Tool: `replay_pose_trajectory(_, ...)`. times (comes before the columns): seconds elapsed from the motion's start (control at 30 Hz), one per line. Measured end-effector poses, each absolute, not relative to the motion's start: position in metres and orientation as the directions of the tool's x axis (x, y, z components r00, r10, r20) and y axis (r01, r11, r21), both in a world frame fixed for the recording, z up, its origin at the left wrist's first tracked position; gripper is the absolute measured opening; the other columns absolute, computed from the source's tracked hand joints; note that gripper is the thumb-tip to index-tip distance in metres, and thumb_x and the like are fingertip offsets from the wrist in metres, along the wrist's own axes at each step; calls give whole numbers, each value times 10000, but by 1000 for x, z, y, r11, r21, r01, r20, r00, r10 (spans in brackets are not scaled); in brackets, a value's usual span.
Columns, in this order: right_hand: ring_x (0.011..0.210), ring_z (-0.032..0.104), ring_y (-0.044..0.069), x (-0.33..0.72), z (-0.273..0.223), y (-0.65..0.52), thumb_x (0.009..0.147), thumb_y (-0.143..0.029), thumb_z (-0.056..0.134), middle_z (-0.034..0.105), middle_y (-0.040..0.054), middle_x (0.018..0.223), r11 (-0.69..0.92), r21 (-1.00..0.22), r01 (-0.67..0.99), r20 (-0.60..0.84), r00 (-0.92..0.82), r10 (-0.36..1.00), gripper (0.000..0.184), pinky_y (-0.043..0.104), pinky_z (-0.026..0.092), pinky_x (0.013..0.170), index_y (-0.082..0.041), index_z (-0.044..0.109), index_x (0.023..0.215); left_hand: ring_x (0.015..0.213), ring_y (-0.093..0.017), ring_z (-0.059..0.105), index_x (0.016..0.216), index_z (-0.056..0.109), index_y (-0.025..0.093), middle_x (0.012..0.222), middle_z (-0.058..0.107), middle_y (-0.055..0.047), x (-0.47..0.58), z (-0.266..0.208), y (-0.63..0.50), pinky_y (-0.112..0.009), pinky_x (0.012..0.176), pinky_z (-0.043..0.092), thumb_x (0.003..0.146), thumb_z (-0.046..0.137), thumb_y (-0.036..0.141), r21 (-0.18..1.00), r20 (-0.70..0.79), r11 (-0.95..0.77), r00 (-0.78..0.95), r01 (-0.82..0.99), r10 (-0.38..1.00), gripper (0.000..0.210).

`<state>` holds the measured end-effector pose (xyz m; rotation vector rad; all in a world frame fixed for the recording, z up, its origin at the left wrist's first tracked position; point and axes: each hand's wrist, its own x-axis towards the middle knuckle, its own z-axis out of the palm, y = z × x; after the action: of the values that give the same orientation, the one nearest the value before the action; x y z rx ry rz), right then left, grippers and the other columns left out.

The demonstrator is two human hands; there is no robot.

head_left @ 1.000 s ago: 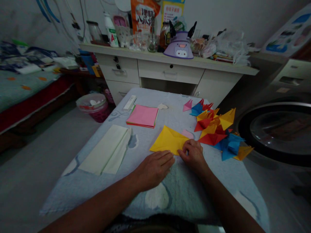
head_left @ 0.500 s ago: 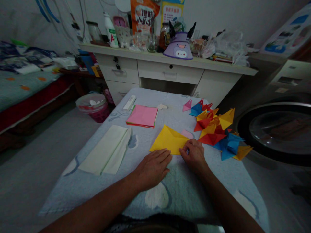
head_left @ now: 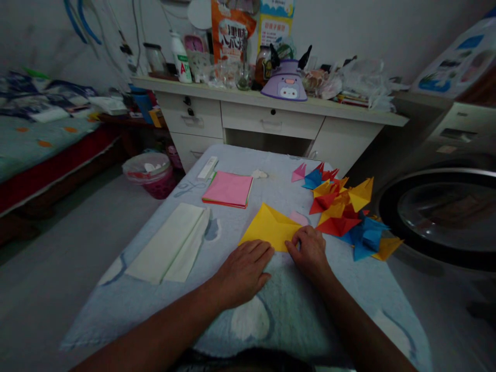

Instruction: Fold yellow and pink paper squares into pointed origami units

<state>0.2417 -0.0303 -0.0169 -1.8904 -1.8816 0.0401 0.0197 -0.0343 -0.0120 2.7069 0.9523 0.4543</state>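
I see yellow paper (head_left: pixel 271 225) on the counter (head_left: pixel 287 294), just ahead of both hands, longer left-right. Left hand (head_left: pixel 247 268) flat, touching near edge; right hand (head_left: pixel 310 247) curled at right corner, can't tell if pinching.

The left hand (head_left: pixel 248 266) covers part of the paper's (head_left: pixel 273 222) near edge, the right hand (head_left: pixel 310 250) its right corner. Both forearms (head_left: pixel 166 323) run off below. The left edge cuts the bed (head_left: pixel 34 137); the right, the washer (head_left: pixel 445 121) and bottle (head_left: pixel 457 59). The cranes (head_left: pixel 337 226) partly hide one another. The bag's (head_left: pixel 231 36) small print is unreadable.
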Motion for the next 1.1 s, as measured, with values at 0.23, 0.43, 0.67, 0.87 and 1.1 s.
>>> replay_pose_trajectory(0.23, 962, 474, 248, 234, -6, -39, 838, -185, 571, 569, 82, 1002, 295, -324, 899, 429, -139, 893, 122, 403, 347, 835, -210, 627, 944, 1228, -255, 473, 1341, 438, 224, 1317, 539, -77, 21, -9, -34, -435, 1071, 381, 863, 620, 309, 322, 205, -756, 738, 570, 643, 518)
replay_pose_trajectory(0.43, 852, 484, 209, 226, 1, -47, 850, -111, 464, 580, 69, 886, 534, -316, 785, 286, -457, 842, 238, 369, 353, 788, -188, 656, 967, 1217, -259, 474, 1343, 437, 200, 1312, 536, -77, 23, -8, -34, -433, 1058, 386, 867, 614, 329, 306, 180, -756, 745, 579, 643, 524)
replay_pose_trajectory(0.67, 852, 485, 204, 226, 3, -47, 896, -154, 450, 580, 75, 876, 526, -291, 799, 238, -473, 849, 210, 353, 347, 779, -167, 650, 959, 1195, -259, 477, 1288, 473, 176, 1273, 559, -80, 15, 1, -37, -431, 1046, 357, 879, 610, 353, 227, 170, -754, 737, 617, 654, 467)
replay_pose_trajectory(0.87, 871, 483, 207, 226, 4, -46, 938, -273, 484, 585, 81, 928, 553, -250, 794, 225, -508, 831, 214, 355, 337, 775, -183, 659, 1024, 1181, -269, 471, 1267, 495, 206, 1237, 570, -73, -8, 6, -41, -438, 997, 365, 874, 619, 399, 157, 147, -683, 667, 713, 730, 455)
replay_pose_trajectory(1.1, 862, 489, 203, 227, 2, -47, 942, -289, 494, 582, 82, 923, 561, -222, 798, 236, -514, 825, 218, 353, 323, 773, -176, 670, 1004, 1182, -266, 463, 1296, 493, 227, 1266, 558, -68, -28, 7, -44, -428, 988, 377, 890, 585, 440, 116, 110, -594, 584, 796, 804, 468)
